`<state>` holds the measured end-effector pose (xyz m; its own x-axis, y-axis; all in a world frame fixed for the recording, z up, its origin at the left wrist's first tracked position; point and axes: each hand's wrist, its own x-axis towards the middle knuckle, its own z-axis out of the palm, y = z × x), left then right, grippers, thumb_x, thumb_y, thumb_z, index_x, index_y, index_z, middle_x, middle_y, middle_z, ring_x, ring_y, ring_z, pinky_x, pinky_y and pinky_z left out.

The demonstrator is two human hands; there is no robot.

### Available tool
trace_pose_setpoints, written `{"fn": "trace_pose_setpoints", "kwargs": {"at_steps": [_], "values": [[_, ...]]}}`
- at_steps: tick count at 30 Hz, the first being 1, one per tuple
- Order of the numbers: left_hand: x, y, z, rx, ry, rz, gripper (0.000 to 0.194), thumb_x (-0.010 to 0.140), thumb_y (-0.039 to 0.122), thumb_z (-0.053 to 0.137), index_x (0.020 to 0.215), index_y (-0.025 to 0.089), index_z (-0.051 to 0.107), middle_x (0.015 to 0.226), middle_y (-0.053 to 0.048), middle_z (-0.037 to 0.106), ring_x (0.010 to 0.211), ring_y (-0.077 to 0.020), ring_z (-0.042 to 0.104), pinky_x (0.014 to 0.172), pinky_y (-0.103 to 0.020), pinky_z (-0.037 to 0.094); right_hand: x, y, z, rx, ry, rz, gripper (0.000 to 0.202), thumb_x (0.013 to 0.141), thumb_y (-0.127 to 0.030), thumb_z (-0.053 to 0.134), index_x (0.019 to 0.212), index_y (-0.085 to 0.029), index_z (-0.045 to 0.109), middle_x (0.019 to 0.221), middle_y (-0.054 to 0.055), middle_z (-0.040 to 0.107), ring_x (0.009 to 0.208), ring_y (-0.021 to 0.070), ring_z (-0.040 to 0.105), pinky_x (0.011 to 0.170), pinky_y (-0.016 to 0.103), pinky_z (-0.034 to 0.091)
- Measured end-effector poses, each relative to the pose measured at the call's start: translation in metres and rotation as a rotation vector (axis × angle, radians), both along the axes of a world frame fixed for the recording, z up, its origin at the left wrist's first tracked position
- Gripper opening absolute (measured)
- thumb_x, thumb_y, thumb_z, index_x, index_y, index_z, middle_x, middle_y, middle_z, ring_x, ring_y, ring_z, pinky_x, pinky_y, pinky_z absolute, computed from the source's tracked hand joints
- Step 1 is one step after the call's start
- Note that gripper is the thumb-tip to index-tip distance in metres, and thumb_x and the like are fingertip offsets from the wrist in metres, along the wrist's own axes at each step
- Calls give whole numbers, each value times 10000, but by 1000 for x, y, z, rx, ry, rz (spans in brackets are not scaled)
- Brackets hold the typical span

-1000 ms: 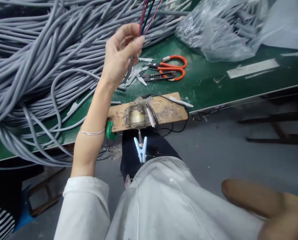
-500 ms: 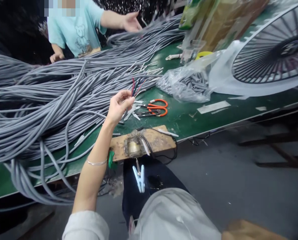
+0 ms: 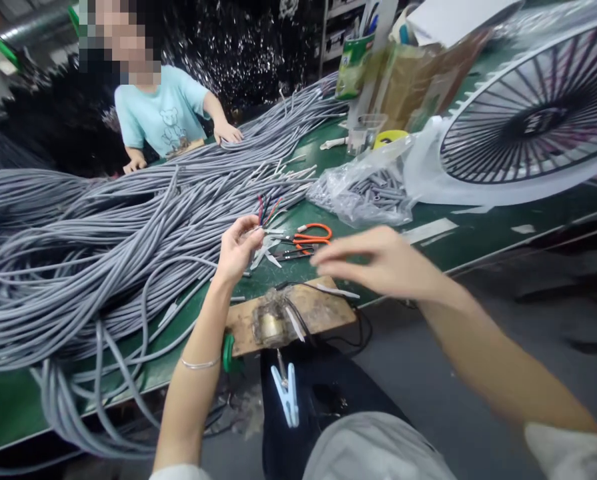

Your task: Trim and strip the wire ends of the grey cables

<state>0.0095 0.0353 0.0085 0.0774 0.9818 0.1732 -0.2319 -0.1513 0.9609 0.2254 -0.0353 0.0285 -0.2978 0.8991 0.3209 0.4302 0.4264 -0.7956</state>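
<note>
Wires (image 3: pixel 267 211), thin, red, dark and orange, fan upward from the left hand's (image 3: pixel 237 251) narrow pinch over the green table (image 3: pixel 483 233), beside heaped grey cables (image 3: pixel 123 237); toward the front edge, the blurred, empty right hand (image 3: pixel 383 263) hangs open by orange-handled metal scissors (image 3: pixel 314 241), contact unclear.

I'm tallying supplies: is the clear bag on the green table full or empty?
Not empty: many short grey pieces show through the clear bag. Whether it's full, I cannot tell.
</note>
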Motion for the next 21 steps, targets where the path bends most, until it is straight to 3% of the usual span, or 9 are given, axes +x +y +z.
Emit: {"fn": "trace_pose_setpoints", "kwargs": {"at_steps": [2,4,7,12,15,18,21], "values": [[1,-2,4,-29,-7,22,342,482,245,799,763,166,621,610,45,532,477,-44,444,462,-165,364,-15,38,-4,54,-337,-74,153,806,-223,580,823,-180,726,845,54,719,772,185,651,716,251,450],[3,-4,8,-49,-5,30,367,478,261,803,781,164,620,560,53,514,458,-43,423,438,-158,340,-28,66,-7,50,-654,-61,212,830,-188,516,878,-172,721,881,81,715,832,208,651,713,255,441],[4,-7,12,-59,-16,23,389,481,296,805,785,166,599,622,24,581,433,-42,415,387,-156,293,-43,81,-7,52,-757,22,220,841,-229,514,900,-184,721,898,93,710,871,223,649,696,246,434],[5,-7,10,-68,-2,29,384,528,321,792,819,166,594,653,10,615,419,-41,415,366,-149,284,-51,80,-1,20,-856,158,207,821,-241,542,892,-172,724,884,112,706,861,221,653,677,231,438],[5,-7,9,-96,11,56,370,533,334,794,799,155,607,635,14,607,426,-33,408,385,-145,306,-44,89,1,-8,-901,96,276,825,-142,468,955,-177,709,946,123,697,917,219,644,725,239,442],[6,-8,10,-105,29,57,360,525,347,800,769,150,624,639,12,599,442,-31,416,400,-144,316,-34,100,1,-81,-994,8,306,743,-78,505,985,-106,691,992,209,666,943,305,633,701,308,454],[8,-8,10,-78,34,54,360,532,353,801,793,155,652,672,6,604,453,-27,416,406,-143,315,-27,106,1,-169,-1044,40,326,667,-79,577,974,-85,684,951,202,675,898,304,645,658,296,457]]}}
